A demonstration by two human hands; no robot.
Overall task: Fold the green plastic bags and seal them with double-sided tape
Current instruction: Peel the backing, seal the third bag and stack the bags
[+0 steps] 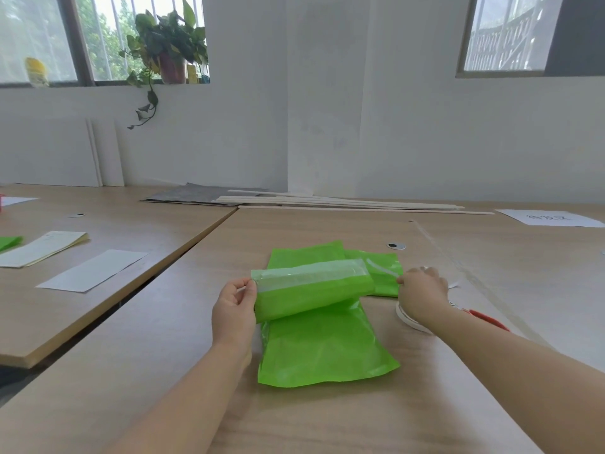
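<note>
Left hand (234,304) pinches bag (314,290), right hand (422,293) tape (381,269); sheet (550,219) writing blurred.

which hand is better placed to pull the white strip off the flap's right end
Right, most likely. The right hand pinches the white strip at the right end of the flap, next to the tape roll. The left hand grips the flap's left end, steadying it.

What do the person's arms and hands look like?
The left hand and right hand are bare: no gloves, no visible rings. Both forearms are bare, no sleeves in view. Whether the red thing by the right wrist is worn, I cannot tell.
</note>
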